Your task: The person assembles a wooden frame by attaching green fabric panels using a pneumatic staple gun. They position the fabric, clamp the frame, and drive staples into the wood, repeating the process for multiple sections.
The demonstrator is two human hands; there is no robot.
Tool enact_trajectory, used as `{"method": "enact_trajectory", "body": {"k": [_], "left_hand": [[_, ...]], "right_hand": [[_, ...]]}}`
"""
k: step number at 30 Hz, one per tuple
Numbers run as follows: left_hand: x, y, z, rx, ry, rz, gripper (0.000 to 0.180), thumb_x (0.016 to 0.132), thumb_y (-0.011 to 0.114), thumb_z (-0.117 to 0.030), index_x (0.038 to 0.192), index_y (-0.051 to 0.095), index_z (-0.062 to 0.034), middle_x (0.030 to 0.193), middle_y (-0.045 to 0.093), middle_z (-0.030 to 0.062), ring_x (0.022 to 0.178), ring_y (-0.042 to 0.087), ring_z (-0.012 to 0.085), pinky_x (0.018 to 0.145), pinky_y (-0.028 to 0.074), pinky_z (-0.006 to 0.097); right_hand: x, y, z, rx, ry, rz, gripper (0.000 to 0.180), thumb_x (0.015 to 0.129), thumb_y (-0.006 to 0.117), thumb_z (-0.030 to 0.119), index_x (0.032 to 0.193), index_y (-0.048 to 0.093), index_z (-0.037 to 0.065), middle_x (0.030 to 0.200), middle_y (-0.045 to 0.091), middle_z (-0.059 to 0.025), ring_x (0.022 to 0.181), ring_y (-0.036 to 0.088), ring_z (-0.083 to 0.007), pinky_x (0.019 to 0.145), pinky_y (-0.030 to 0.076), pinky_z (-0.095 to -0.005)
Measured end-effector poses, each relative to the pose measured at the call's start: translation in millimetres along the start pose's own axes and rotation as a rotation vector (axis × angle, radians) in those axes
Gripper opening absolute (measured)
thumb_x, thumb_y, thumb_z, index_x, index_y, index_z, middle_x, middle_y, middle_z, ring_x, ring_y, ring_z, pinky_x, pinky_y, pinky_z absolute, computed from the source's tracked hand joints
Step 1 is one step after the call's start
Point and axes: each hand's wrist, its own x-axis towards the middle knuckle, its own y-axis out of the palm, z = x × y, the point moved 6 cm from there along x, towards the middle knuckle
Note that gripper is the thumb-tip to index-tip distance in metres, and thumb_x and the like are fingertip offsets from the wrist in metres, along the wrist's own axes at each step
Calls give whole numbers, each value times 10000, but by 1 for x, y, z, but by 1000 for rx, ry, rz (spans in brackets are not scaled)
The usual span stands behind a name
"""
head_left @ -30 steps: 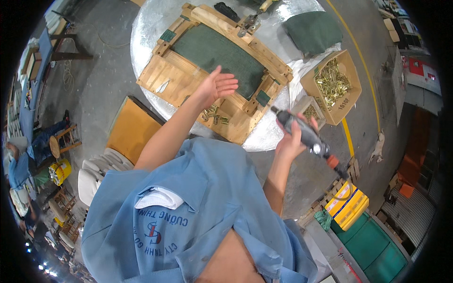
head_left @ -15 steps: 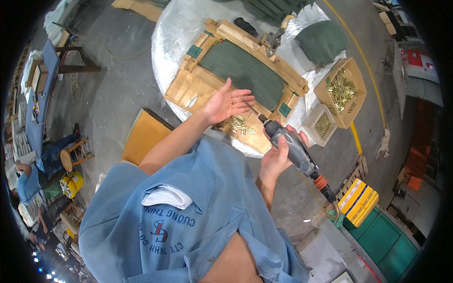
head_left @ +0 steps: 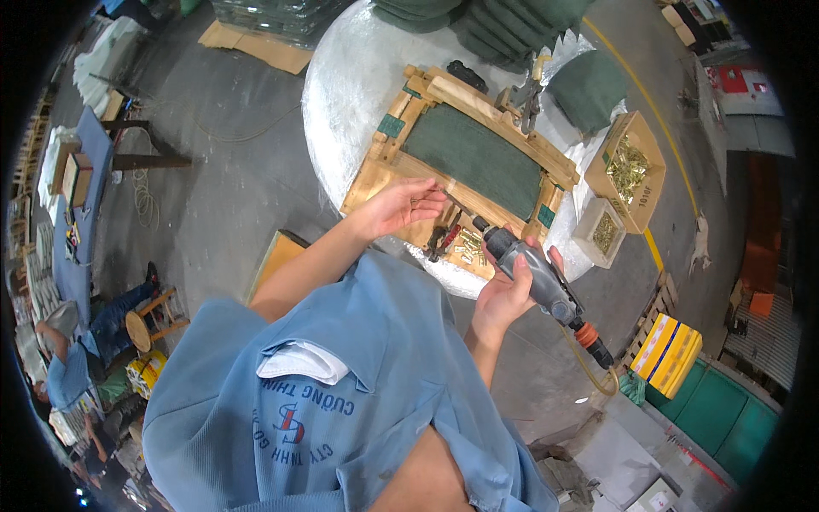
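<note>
Right hand (head_left: 503, 294): clenched around grey air driver (head_left: 533, 277), tip angled toward frame (head_left: 461, 171), orange hose fitting at rear. Left hand (head_left: 405, 205): loose, fingers spread, grasping nothing, hovering over frame's near rail. Frame: pale wood around dark green panel, flat on white round bench (head_left: 350, 77). Brass screws (head_left: 469, 246) lie just beside driver tip.

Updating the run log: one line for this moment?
left hand: open over wooden frame | right hand: grips pneumatic screwdriver | screws: on frame

A round silver-wrapped table (head_left: 358, 77) bears a wooden frame (head_left: 465, 154); loose brass screws (head_left: 469, 246).
</note>
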Motion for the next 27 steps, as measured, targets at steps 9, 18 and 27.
{"method": "enact_trajectory", "body": {"k": [9, 18, 27], "left_hand": [[-10, -13, -20, -33, 58, -15, 182, 1035, 692, -169, 1107, 691, -2, 982, 757, 103, 881, 765, 176, 786, 660, 279], [-5, -37, -29, -127, 75, -66, 178, 1037, 690, -170, 1117, 661, -14, 999, 740, 106, 895, 752, 172, 813, 651, 282], [34, -51, -66, -233, 130, -207, 249, 1024, 715, -217, 1144, 650, -8, 1020, 722, 104, 888, 734, 179, 835, 641, 297]], "right_hand": [[-10, 27, -2, 78, 52, -52, 677, 879, 705, 60, 1462, 367, 115, 1262, 563, -195, 1159, 661, -472, 796, 675, -563], [8, 54, -33, 62, 164, -37, 663, 915, 684, 90, 1487, 357, 160, 1300, 542, -194, 1169, 663, -443, 813, 676, -583], [53, 109, -62, 5, 194, 63, 586, 950, 644, 61, 1464, 377, 151, 1308, 548, -187, 1202, 646, -449, 838, 669, -603]]}}
